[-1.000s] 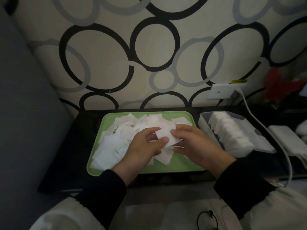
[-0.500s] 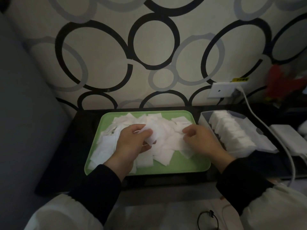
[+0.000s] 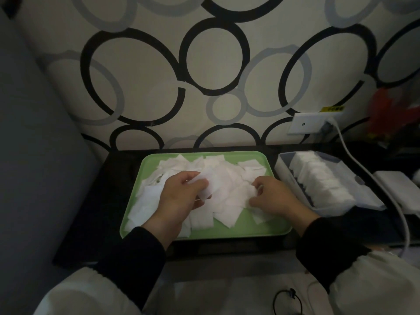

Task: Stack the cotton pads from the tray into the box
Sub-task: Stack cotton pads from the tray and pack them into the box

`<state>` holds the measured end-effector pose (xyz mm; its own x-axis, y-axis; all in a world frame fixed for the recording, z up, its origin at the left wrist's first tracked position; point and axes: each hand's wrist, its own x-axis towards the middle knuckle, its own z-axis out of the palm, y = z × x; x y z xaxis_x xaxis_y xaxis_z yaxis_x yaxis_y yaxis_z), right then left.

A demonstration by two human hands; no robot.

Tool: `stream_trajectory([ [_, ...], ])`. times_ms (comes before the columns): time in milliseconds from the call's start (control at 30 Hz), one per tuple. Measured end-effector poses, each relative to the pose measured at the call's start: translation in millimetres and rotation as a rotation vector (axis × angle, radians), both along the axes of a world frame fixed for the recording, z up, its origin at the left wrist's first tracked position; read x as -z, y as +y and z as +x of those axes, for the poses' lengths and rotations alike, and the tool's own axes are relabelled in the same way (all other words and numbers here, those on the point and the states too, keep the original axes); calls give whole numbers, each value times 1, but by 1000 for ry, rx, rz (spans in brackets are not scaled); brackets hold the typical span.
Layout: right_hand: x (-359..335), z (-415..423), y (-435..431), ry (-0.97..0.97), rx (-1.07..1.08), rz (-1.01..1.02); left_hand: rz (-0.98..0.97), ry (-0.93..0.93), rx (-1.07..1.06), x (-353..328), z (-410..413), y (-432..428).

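Observation:
A green tray (image 3: pixel 229 231) on the dark table holds a loose heap of white square cotton pads (image 3: pixel 229 178). My left hand (image 3: pixel 181 196) is over the heap's middle and grips a small stack of pads (image 3: pixel 210 184) between thumb and fingers. My right hand (image 3: pixel 272 196) lies on the heap's right side with fingers curled, pinching a pad (image 3: pixel 251 192) at its fingertips. To the right stands a clear box (image 3: pixel 363 192) with a neat row of pads (image 3: pixel 318 178) stacked inside.
A patterned wall rises right behind the table. A white socket (image 3: pixel 304 123) with a white cable (image 3: pixel 372 185) runs down past the box. A white device (image 3: pixel 397 187) lies at far right. A grey cushion (image 3: pixel 34 155) borders the left side.
The hands, together on one pad a second ago, have parted. The left kept its pads over the middle of the heap; the right moved right and took hold of a pad.

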<state>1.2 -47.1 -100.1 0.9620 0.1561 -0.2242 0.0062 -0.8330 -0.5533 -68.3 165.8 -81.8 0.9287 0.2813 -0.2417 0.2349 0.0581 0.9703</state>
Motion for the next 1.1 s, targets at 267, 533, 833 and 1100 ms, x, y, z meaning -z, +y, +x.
stream_trajectory([
  [267,-18,-3,-9,-121,-47,186,5,3,-14,-1,0,3],
  [533,-33,-10,-10,-153,87,506,-44,29,-13,0,-1,-4],
  [833,-44,-28,7,233,-82,941,-71,28,78,-4,-4,-20],
  [1100,-49,-34,16,201,-35,788,-125,-20,236,-15,-10,-28],
])
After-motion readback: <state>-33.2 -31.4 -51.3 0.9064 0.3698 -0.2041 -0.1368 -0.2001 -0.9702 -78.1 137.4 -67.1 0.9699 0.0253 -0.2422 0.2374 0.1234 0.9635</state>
